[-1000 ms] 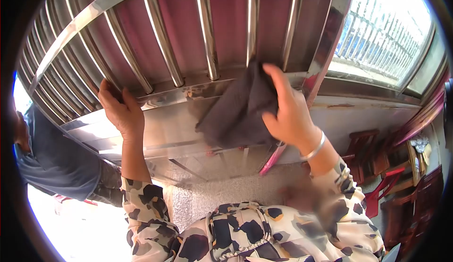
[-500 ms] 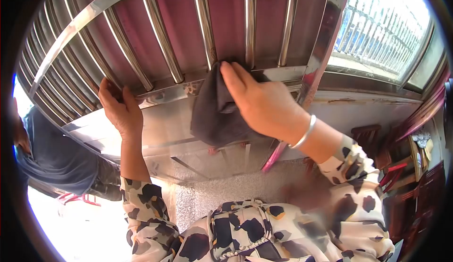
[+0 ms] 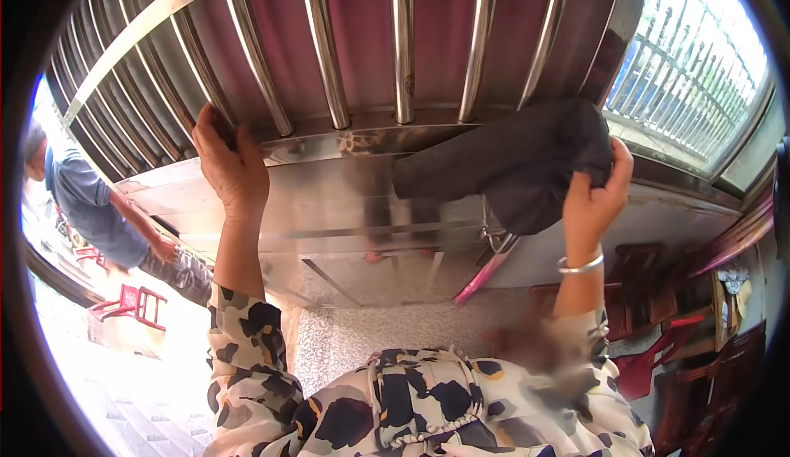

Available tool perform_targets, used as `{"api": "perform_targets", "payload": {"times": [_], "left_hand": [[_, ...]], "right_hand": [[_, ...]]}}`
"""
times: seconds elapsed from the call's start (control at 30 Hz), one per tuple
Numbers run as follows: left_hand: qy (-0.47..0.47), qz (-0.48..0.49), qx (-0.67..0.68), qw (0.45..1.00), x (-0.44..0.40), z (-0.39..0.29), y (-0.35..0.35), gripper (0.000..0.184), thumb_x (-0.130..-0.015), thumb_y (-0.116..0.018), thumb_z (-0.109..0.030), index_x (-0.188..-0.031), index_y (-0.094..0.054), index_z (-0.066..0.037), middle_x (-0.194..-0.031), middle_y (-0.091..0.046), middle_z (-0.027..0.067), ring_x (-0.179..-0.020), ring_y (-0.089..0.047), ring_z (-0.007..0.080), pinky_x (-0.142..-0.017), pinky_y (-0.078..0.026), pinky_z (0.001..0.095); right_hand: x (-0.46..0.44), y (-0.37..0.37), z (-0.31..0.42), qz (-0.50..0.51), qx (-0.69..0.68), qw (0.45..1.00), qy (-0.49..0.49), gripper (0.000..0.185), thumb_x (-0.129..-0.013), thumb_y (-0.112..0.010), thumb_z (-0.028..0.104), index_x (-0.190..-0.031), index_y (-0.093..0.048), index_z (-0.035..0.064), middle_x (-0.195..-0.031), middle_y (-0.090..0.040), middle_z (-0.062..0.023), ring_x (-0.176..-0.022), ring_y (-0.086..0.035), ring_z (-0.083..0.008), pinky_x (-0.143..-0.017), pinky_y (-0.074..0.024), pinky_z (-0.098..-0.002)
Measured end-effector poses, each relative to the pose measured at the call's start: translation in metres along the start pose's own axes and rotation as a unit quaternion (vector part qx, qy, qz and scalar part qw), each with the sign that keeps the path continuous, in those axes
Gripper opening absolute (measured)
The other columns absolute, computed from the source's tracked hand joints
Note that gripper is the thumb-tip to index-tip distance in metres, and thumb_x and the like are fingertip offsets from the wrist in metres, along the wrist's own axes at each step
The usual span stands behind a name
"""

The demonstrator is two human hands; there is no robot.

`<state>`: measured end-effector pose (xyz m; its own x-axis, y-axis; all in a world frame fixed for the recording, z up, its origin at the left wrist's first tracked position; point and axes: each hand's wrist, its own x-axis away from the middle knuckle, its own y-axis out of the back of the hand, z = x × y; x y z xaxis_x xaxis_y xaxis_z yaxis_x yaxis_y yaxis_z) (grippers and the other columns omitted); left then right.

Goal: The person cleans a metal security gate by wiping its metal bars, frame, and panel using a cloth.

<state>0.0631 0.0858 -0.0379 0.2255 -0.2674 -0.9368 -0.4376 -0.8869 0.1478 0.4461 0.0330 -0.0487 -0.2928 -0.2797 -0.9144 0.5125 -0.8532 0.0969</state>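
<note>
My right hand (image 3: pixel 597 202) is closed on a dark grey cloth (image 3: pixel 527 153), gripping its right end. The cloth stretches leftward across the lower rail (image 3: pixel 370 140) of a shiny metal barred door, over its right part. At the left, my left hand (image 3: pixel 234 173) is curled at the foot of one upright metal bar (image 3: pixel 196 54), fingers behind and thumb in front. Its fingertips are partly hidden. Below the rail is a smooth metal panel (image 3: pixel 313 198) with blurry reflections.
A person in a dark blue shirt (image 3: pixel 90 202) is beyond the door at the left, near a red stool (image 3: pixel 136 305). On the right are a barred window (image 3: pixel 687 87), dark wooden furniture (image 3: pixel 646 276) and a metal latch (image 3: pixel 494 235) hanging under the cloth.
My right hand has moved right with the cloth, which now spreads out lengthwise instead of hanging bunched. My left hand stays at the bar. The person at the left shows more fully.
</note>
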Motion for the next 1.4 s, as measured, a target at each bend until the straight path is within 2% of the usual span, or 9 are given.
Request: {"api": "perform_targets", "payload": {"times": [0.2, 0.33, 0.43, 0.6, 0.73, 0.87, 1.17, 1.23, 1.4], "left_hand": [[0.024, 0.053, 0.053, 0.997, 0.006, 0.002, -0.006, 0.043, -0.084, -0.054, -0.002, -0.125, -0.040, 0.001, -0.101, -0.054, 0.0133, -0.088, -0.056, 0.0199, -0.078, -0.045, 0.0306], [0.003, 0.060, 0.068, 0.996, 0.002, 0.000, 0.002, 0.044, -0.082, -0.053, 0.003, -0.123, -0.040, 0.001, -0.100, -0.050, 0.0137, -0.082, -0.057, 0.0216, -0.070, -0.048, 0.0302], [-0.010, 0.048, 0.056, 0.997, -0.001, 0.001, 0.001, 0.045, -0.081, -0.054, 0.003, -0.124, -0.039, 0.001, -0.099, -0.051, 0.0136, -0.080, -0.058, 0.0201, -0.068, -0.048, 0.0301], [0.022, 0.063, 0.075, 0.995, 0.006, 0.008, 0.001, 0.046, -0.082, -0.055, 0.002, -0.125, -0.039, 0.000, -0.099, -0.051, 0.0132, -0.079, -0.057, 0.0189, -0.070, -0.047, 0.0304], [-0.009, 0.037, 0.042, 0.998, 0.004, 0.006, 0.000, 0.045, -0.083, -0.052, 0.001, -0.126, -0.039, 0.001, -0.101, -0.050, 0.0141, -0.080, -0.056, 0.0207, -0.073, -0.046, 0.0312], [0.003, 0.031, 0.032, 0.999, 0.005, 0.006, 0.001, 0.043, -0.086, -0.053, -0.004, -0.127, -0.040, 0.001, -0.105, -0.054, 0.0150, -0.089, -0.055, 0.0219, -0.080, -0.044, 0.0323], [0.014, 0.050, 0.039, 0.998, 0.004, 0.014, 0.001, 0.044, -0.086, -0.053, -0.004, -0.128, -0.040, 0.001, -0.103, -0.054, 0.0124, -0.084, -0.055, 0.0175, -0.076, -0.046, 0.0302], [0.030, 0.048, 0.036, 0.998, 0.005, 0.015, 0.000, 0.045, -0.086, -0.053, -0.003, -0.129, -0.039, 0.000, -0.104, -0.054, 0.0120, -0.085, -0.054, 0.0172, -0.076, -0.045, 0.0299], [0.052, 0.011, 0.230, 0.972, 0.021, -0.015, 0.030, 0.052, -0.082, -0.054, 0.006, -0.130, -0.039, -0.002, -0.118, -0.048, 0.0151, -0.112, -0.048, 0.0224, -0.094, -0.040, 0.0336]], "right_hand": [[0.063, -0.087, 0.064, 0.180, -0.060, 0.975, 0.114, 0.051, -0.054, -0.058, -0.008, -0.104, -0.053, 0.0012, -0.090, -0.053, -0.0164, -0.082, -0.052, -0.0365, -0.070, -0.0427, -0.0462], [0.127, -0.133, 0.128, 0.377, -0.103, 0.895, 0.216, 0.028, -0.073, -0.054, 0.014, -0.100, -0.054, 0.0097, -0.084, -0.049, -0.0089, -0.084, -0.054, -0.0250, -0.061, -0.0516, -0.0338], [0.154, -0.140, 0.127, 0.486, -0.245, 0.836, 0.066, 0.030, -0.067, -0.054, 0.000, -0.096, -0.057, 0.0039, -0.092, -0.056, -0.0110, -0.088, -0.055, -0.0297, -0.070, -0.0499, -0.0360], [0.105, -0.066, 0.076, 0.333, -0.318, 0.862, -0.210, 0.034, -0.067, -0.053, -0.007, -0.099, -0.059, 0.0017, -0.090, -0.062, -0.0094, -0.085, -0.059, -0.0160, -0.075, -0.0455, -0.0257], [0.037, 0.003, 0.041, 0.012, -0.154, 0.984, -0.086, 0.029, -0.075, -0.054, -0.007, -0.103, -0.060, -0.0004, -0.102, -0.061, -0.0078, -0.095, -0.057, -0.0163, -0.085, -0.0440, -0.0283], [-0.012, 0.009, 0.022, -0.135, -0.006, 0.986, 0.095, 0.035, -0.069, -0.051, -0.009, -0.101, -0.061, -0.0009, -0.101, -0.062, -0.0127, -0.099, -0.057, -0.0250, -0.087, -0.0441, -0.0346], [0.049, -0.053, 0.040, 0.175, -0.013, 0.972, 0.159, 0.028, -0.053, -0.056, -0.002, -0.079, -0.059, 0.0090, -0.082, -0.054, -0.0059, -0.076, -0.053, -0.0279, -0.067, -0.0392, -0.0366], [0.084, -0.054, 0.049, 0.332, -0.136, 0.930, 0.075, 0.033, -0.054, -0.054, -0.005, -0.084, -0.063, 0.0065, -0.086, -0.057, -0.0089, -0.081, -0.056, -0.0308, -0.071, -0.0444, -0.0402], [0.096, -0.040, 0.034, 0.314, -0.241, 0.915, -0.080, 0.035, -0.057, -0.049, -0.008, -0.088, -0.063, 0.0020, -0.090, -0.060, -0.0145, -0.081, -0.060, -0.0304, -0.075, -0.0472, -0.0327]]}}
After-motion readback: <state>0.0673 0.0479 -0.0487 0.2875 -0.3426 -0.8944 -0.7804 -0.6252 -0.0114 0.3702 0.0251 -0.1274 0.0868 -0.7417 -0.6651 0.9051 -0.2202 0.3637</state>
